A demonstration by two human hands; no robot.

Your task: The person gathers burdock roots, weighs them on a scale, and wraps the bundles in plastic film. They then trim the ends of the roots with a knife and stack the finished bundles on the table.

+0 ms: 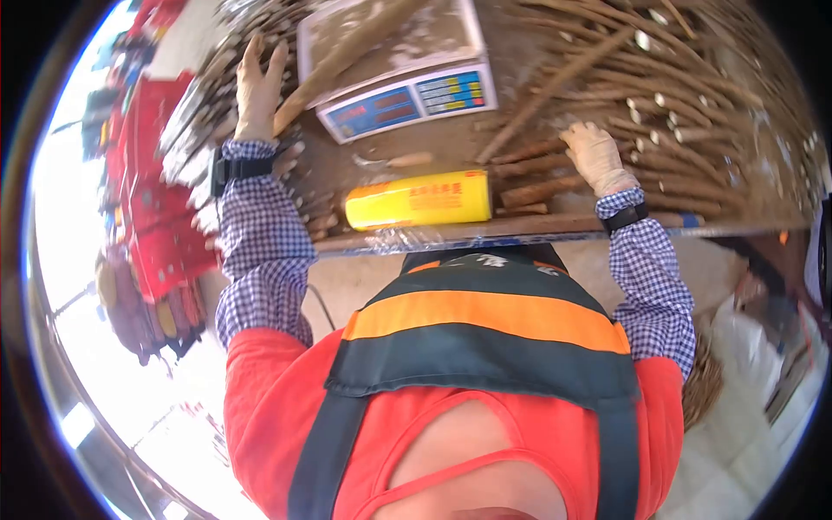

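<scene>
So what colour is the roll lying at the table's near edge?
Yellow, with red print; the roll shows best in the head view.

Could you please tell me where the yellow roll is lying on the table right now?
In the head view, the yellow roll lies at the table's near edge, below the scale, between the two hands.

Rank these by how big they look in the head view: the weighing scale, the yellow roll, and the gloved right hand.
1. The weighing scale looks largest.
2. The yellow roll comes next, lying nearer the table's front edge.
3. The right hand, resting on the brown sticks, looks smallest.
</scene>
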